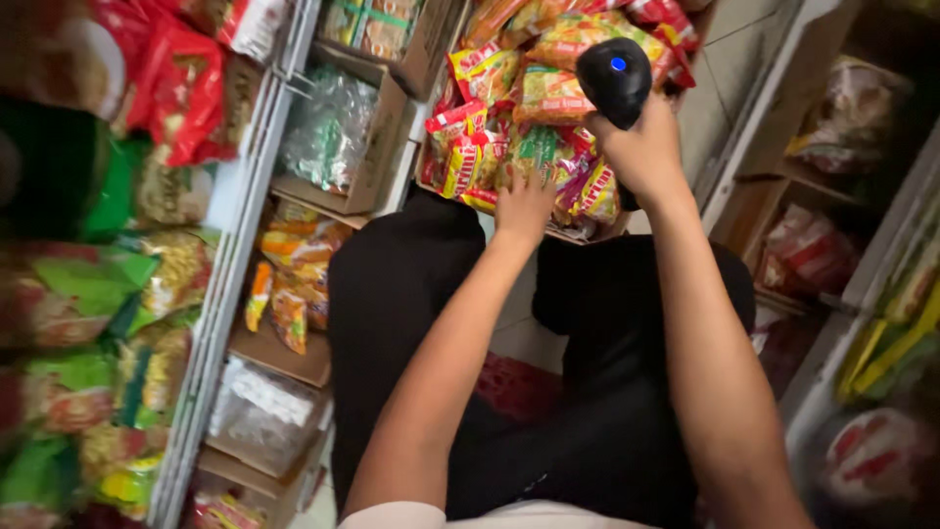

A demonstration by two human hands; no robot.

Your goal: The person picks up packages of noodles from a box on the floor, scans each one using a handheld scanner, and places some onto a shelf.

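In a box (pixel 587 233) on the floor between the shelves sits a pile of snack packets (pixel 509 108). The left hand (pixel 524 208) is pressed on them, fingers spread, not gripping anything. The right hand (pixel 644 149) is wrapped tight round a black scanner (pixel 613 78) just above the pile, blue light showing.

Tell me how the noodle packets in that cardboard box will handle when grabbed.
The noodle packets look like glossy film, so probably slippery and crinkly. Loosely heaped in the cardboard box, neighbours may slide. The left hand rests on them; likely light.
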